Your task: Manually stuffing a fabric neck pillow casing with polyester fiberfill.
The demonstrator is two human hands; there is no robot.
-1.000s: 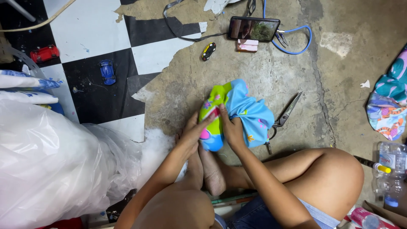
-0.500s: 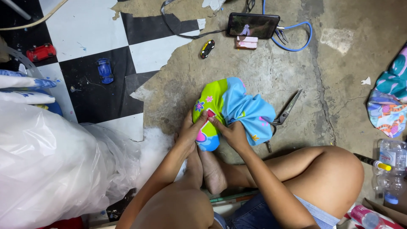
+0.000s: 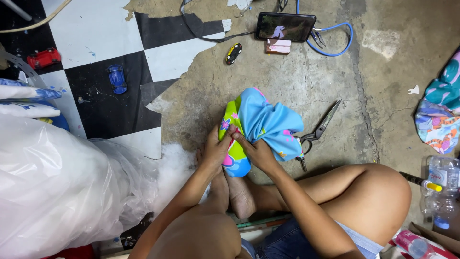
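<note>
A colourful fabric cover [image 3: 261, 122], blue with green and pink patches, sits bunched on the concrete floor in front of my feet. My left hand [image 3: 215, 148] grips its green left edge. My right hand [image 3: 256, 151] pinches the blue fabric beside it, fingers closed on the cloth. Both hands meet at the cover's lower opening. White stuffing [image 3: 170, 168] lies just left of my left forearm.
A big clear plastic bag of white stuffing [image 3: 52, 187] fills the left. Scissors [image 3: 318, 132] lie right of the cover. A phone [image 3: 285, 26] with a blue cable, toy cars [image 3: 116, 78], another printed fabric [image 3: 438, 115] and plastic bottles [image 3: 443, 192] lie around.
The cover has been turned and bunched up, with more blue now showing on top. Both hands stay gripping its lower edge, shifted slightly.
</note>
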